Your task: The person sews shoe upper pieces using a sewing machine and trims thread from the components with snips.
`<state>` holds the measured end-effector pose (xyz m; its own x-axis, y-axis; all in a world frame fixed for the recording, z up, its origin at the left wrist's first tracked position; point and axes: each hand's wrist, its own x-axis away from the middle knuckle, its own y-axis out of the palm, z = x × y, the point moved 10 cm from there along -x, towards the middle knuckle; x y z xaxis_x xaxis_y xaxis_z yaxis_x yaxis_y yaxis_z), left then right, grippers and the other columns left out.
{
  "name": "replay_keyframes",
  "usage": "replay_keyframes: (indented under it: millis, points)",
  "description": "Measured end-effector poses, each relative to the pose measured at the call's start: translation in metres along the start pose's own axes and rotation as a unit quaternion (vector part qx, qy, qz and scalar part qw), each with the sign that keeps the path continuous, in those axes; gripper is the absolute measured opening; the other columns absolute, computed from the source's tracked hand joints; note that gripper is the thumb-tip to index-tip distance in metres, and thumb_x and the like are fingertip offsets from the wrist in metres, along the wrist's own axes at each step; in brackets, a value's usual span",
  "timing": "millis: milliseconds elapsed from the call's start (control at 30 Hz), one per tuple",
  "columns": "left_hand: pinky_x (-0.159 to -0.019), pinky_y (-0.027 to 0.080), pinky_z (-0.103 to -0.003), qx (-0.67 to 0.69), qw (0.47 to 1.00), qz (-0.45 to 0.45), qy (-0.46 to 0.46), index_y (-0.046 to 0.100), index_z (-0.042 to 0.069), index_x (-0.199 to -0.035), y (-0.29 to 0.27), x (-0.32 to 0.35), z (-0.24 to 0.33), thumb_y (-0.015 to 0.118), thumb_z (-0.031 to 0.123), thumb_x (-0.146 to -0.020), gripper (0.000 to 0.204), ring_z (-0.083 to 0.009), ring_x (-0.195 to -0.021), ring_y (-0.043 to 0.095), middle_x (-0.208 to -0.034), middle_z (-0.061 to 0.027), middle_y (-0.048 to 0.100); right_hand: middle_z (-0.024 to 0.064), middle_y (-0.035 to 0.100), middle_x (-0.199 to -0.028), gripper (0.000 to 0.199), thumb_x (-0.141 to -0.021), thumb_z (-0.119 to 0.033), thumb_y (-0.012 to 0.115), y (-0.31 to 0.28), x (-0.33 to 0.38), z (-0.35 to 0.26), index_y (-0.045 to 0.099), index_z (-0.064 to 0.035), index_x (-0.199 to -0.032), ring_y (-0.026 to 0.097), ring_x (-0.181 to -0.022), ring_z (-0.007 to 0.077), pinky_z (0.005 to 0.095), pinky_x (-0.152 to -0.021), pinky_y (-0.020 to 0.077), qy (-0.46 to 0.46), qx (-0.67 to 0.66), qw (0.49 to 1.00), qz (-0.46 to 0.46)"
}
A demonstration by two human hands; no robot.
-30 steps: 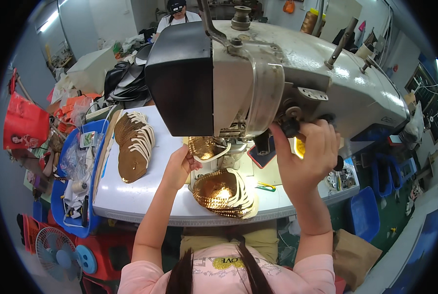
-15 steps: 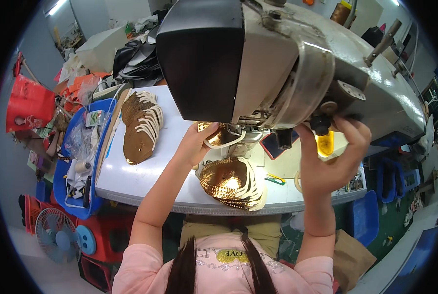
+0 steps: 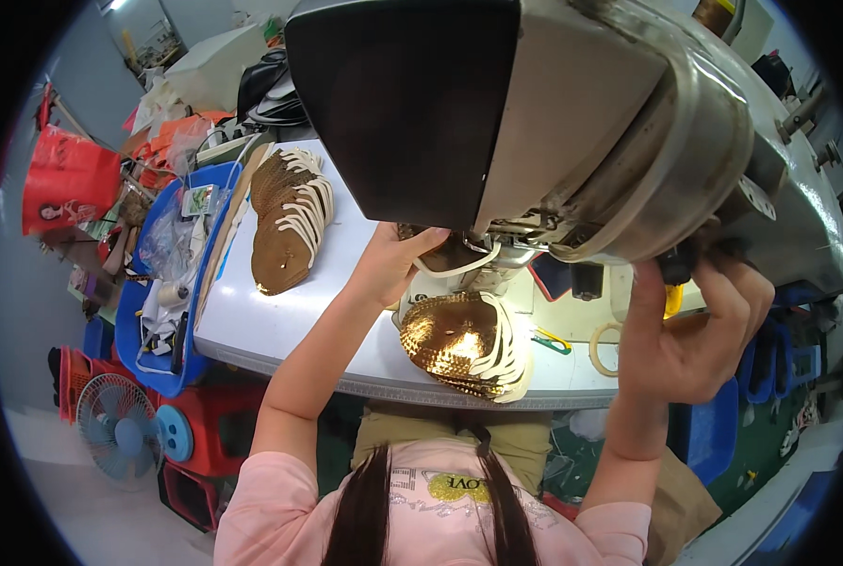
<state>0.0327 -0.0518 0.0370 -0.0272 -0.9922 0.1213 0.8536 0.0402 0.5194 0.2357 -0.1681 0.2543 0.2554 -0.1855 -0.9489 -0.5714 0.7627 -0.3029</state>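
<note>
Clutter filled the workshop around a pale bench [image 3: 280, 311] with a big grey sewing machine [image 3: 572, 123] on it. Her left hand [image 3: 398, 264] lay flat and open on a gold shoe piece [image 3: 440, 255] under the machine's head, pressing it but not gripping it. Her right hand [image 3: 690, 325] was curled shut around a dark knob [image 3: 681, 264] on the machine's side. Near the bench's front edge sat a stack of gold pieces [image 3: 464, 344]; a brown stack [image 3: 285, 222] lay toward its left end. The piece looked thin, light and bendy, maybe slippery, so holding it by the edges seemed best.
</note>
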Motion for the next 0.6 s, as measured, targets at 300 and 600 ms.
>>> replay_keyframes:
  millis: [300,600]
  points:
    - [-0.083,0.043,-0.029,0.003,1.000,0.002,0.001,0.045,0.004,-0.107,0.004,-0.002,0.000,0.057,-0.002,-0.076,0.034,-0.0162,-0.097,0.052,-0.103,-0.0064,0.052,0.0056,0.049,-0.090,0.023,-0.080,-0.026,0.055,-0.012,0.051,0.001,0.050,-0.0087,-0.095,0.047,-0.084,0.0236,0.0388,-0.078,0.0361,0.038,-0.065,0.996,-0.037]
    - [-0.078,0.043,-0.027,0.014,1.000,0.013,0.005,0.049,0.004,-0.103,-0.007,0.006,-0.003,0.063,0.002,-0.074,0.032,-0.0143,-0.092,0.053,-0.099,-0.0058,0.055,0.0083,0.054,-0.078,0.011,-0.070,-0.002,0.058,0.037,0.124,-0.013,0.056,-0.0048,-0.080,0.051,-0.062,0.0209,0.0292,-0.055,0.0406,0.144,-0.229,0.962,-0.032]
